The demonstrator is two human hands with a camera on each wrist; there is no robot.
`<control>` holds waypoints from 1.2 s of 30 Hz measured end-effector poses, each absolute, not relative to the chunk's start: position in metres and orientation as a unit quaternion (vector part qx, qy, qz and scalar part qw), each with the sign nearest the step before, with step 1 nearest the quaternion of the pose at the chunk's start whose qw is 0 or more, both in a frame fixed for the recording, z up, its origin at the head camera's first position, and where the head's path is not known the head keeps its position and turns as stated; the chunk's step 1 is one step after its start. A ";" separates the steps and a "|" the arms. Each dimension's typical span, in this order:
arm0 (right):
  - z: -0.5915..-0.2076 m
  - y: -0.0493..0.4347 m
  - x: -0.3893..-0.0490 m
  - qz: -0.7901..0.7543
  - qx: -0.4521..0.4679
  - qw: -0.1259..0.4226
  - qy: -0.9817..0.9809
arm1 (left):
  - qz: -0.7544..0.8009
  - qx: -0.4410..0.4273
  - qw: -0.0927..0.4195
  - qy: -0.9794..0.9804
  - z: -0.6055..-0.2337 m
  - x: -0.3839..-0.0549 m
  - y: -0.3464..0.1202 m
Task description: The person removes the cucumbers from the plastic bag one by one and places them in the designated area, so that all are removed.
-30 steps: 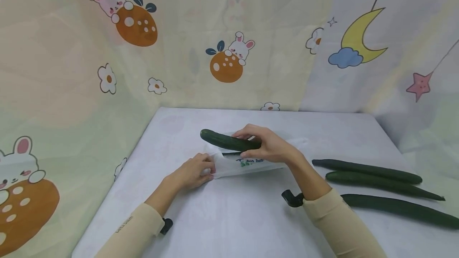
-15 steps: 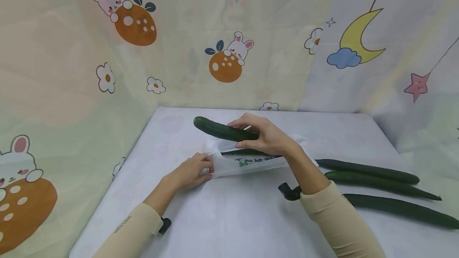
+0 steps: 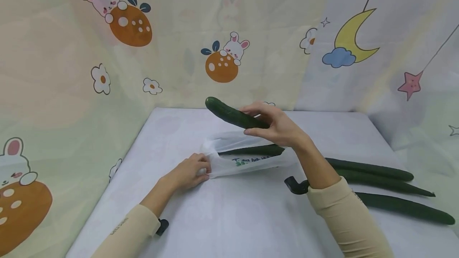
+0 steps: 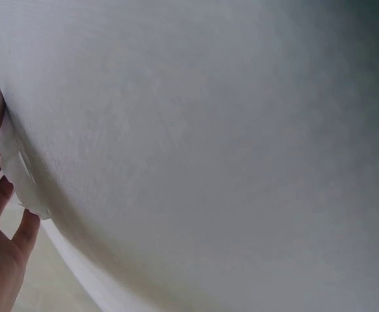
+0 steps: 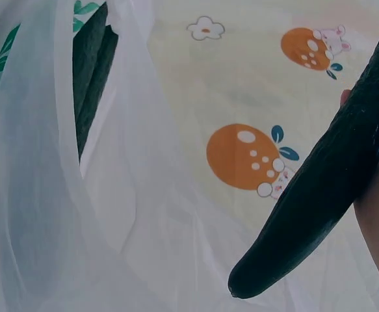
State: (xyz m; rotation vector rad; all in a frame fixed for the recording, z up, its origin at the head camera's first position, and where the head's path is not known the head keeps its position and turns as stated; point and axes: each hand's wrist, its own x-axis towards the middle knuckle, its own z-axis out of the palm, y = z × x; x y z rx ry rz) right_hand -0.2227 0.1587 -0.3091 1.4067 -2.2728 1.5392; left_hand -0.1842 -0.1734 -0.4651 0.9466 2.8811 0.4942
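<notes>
My right hand (image 3: 276, 126) grips a dark green cucumber (image 3: 227, 112) by its right part, its free end tilted up to the left. Below it on the table lies a white plastic bag (image 3: 224, 166) with blue and green print. My left hand (image 3: 191, 171) pinches the bag's left edge between thumb and fingers, also visible in the left wrist view. Through the bag's opening another cucumber (image 3: 252, 151) shows; in the right wrist view two dark green ends (image 5: 88, 62) appear inside. The held cucumber (image 5: 319, 182) is outside the bag.
Several more long cucumbers (image 3: 401, 206) lie on the white table (image 3: 244, 218) to the right, beside and partly behind the right forearm. A patterned cloth wall (image 3: 172, 43) stands behind and around the table.
My right hand has raised the cucumber up and away from the bag, lately a little rightward. More of the cucumber inside the bag shows now. My left hand keeps its hold on the edge.
</notes>
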 end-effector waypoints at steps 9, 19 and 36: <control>-0.300 0.178 -0.223 0.490 0.442 0.031 -0.751 | 0.157 0.307 0.036 0.938 -0.464 -0.183 -0.175; -0.284 0.192 -0.219 0.491 0.426 0.055 -0.758 | 0.162 0.311 0.034 0.936 -0.459 -0.183 -0.175; -0.272 0.186 -0.218 0.529 0.438 0.108 -0.718 | 0.165 0.313 0.038 0.935 -0.462 -0.182 -0.175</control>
